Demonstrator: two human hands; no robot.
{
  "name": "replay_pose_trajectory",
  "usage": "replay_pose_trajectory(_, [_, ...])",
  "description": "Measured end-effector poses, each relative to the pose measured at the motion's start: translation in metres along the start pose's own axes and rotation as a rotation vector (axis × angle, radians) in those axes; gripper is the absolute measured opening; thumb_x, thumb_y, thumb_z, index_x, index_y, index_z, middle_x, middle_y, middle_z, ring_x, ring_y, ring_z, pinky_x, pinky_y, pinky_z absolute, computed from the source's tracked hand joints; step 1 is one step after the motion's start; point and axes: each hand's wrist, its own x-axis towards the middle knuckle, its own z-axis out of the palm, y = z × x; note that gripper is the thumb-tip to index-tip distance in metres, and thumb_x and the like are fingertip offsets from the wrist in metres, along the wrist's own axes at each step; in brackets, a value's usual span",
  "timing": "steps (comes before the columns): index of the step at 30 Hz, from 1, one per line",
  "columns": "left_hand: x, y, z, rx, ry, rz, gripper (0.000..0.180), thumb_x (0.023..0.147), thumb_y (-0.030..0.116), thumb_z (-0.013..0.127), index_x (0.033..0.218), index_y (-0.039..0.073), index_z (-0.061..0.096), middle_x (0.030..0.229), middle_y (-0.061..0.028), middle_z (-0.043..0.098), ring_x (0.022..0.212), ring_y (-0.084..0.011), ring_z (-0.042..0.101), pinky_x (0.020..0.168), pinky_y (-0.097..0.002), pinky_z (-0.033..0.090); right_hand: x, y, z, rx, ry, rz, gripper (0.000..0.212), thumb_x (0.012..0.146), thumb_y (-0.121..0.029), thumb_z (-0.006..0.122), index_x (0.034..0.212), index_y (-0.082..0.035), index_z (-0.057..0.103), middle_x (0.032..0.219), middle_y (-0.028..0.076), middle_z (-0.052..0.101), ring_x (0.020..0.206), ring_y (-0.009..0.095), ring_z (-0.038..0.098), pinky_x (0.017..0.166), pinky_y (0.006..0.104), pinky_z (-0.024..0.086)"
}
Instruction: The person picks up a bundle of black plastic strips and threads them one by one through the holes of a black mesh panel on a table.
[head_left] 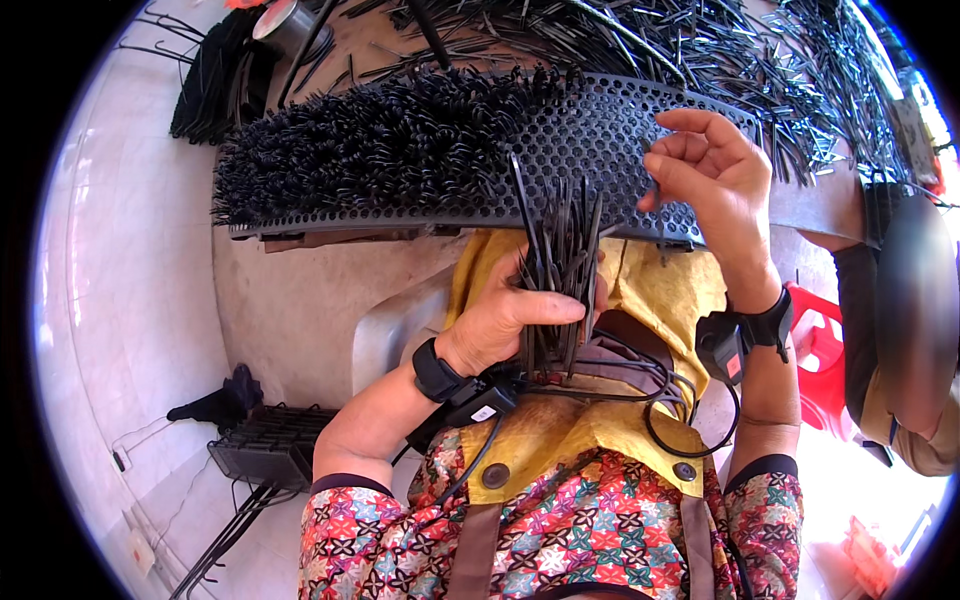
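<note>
A long black perforated panel [590, 125] lies across in front of me. Its left and middle part is thickly filled with upright black bristle-like strips [370, 150], while rows of open holes show on the right. My left hand [510, 315] is closed around a bundle of thin black strips [560, 270], held roughly upright at the panel's near edge. Over the holed right part, my right hand [710, 170] pinches thumb and fingers together. A short dark strip [649, 200] shows at those fingertips, mostly hidden by them.
Loose black strips [790, 70] lie heaped on the table beyond the panel. A metal can [290, 25] stands at the far left near a dark bundle [215, 80]. Another person's arm [855, 290] and a red stool [820, 350] are at the right. A black crate [270, 445] sits lower left.
</note>
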Motion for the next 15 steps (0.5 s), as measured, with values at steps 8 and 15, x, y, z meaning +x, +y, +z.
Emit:
replay_pose_trajectory(8, [0.001,-0.001,0.002,-0.085,0.009,0.036,0.047,0.075,0.006,0.062,0.12,0.002,0.049,0.099,-0.011,0.062,0.071,-0.0153,0.061,0.065,-0.0275,0.052,-0.028,0.021,0.038,0.234,0.128,-0.138,0.018,0.078,0.011,0.061,0.091,0.003,0.052,0.084,0.01,0.061,0.067,0.014,0.062,0.058,0.0246,0.054])
replay_pose_trajectory(15, [0.0,-0.003,0.0,-0.047,0.085,0.014,0.038,0.073,0.004,0.064,0.11,0.002,0.056,0.091,-0.0075,0.064,0.072,-0.0138,0.06,0.066,-0.0264,0.05,-0.034,0.032,0.04,0.101,0.134,-0.148,0.029,0.076,0.008,0.065,0.102,0.002,0.055,0.086,0.005,0.061,0.074,0.007,0.058,0.061,0.0183,0.049])
